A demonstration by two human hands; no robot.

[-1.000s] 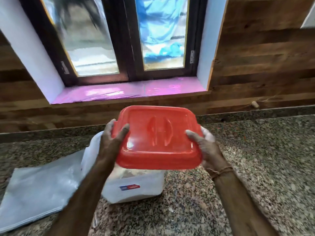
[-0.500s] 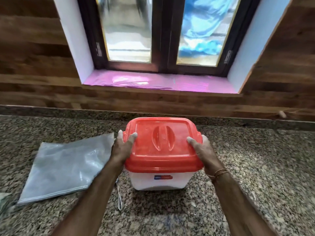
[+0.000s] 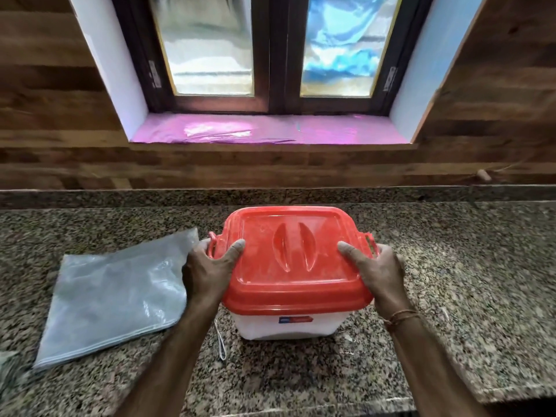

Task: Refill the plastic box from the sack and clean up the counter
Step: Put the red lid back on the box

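Note:
A white plastic box (image 3: pixel 285 328) stands on the speckled granite counter (image 3: pixel 451 296), capped by a red lid (image 3: pixel 294 266) with two raised ridges. My left hand (image 3: pixel 210 269) grips the lid's left side, thumb on top, fingers over the left clip. My right hand (image 3: pixel 374 269) grips the right side the same way, at the right clip. An empty, flattened grey-white sack (image 3: pixel 114 299) lies flat on the counter to the left of the box. The box's contents are hidden by the lid.
A white string loop (image 3: pixel 221 344) lies on the counter under my left forearm. A wooden wall and a window with a pink-lined sill (image 3: pixel 264 129) rise behind the counter. A grey scrap (image 3: pixel 7 365) shows at the far left edge.
The red lid was held tilted above the open box, then came down onto it. It now sits level on the box with my hands at its side clips.

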